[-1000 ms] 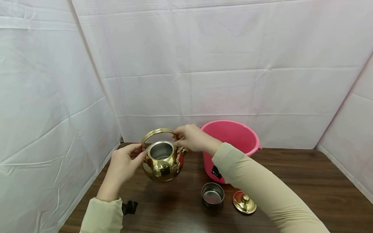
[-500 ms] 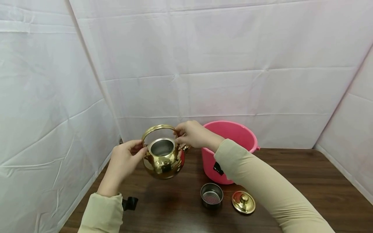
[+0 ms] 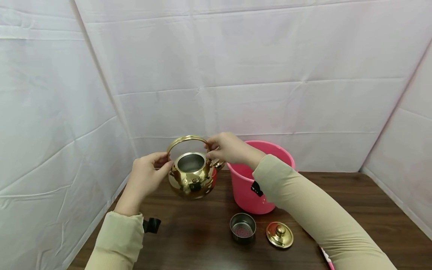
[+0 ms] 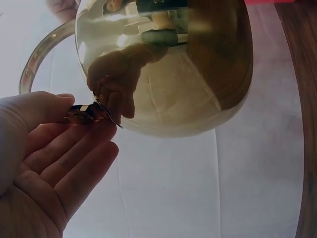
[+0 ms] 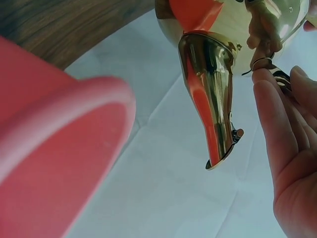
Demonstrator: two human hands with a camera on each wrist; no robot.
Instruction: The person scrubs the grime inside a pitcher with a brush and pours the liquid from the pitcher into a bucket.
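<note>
A gold kettle [image 3: 192, 183] without its lid is held above the table, its open mouth facing me. My left hand [image 3: 145, 176] pinches the foot of the arched handle [image 3: 187, 138] on the left side. On the opposite side my right hand [image 3: 229, 150] pinches the handle's other foot. The left wrist view shows thumb and fingers on the metal joint [image 4: 84, 114] where handle meets body. In the right wrist view the spout [image 5: 213, 94] points toward the side of the pink bucket [image 5: 69, 144], apart from its rim.
A pink bucket [image 3: 248, 195] stands behind my right forearm. In front of it on the dark wooden table [image 3: 189, 240] lie a round metal strainer cup [image 3: 243, 227] and the gold lid [image 3: 279, 234]. White cloth walls surround the table. A pink-and-white edge [image 3: 326, 258] shows by my right sleeve.
Both hands have lifted the kettle slightly and brought it a little to the right, closer to the bucket. The grip on both handle feet stays the same. The view has shifted slightly.
</note>
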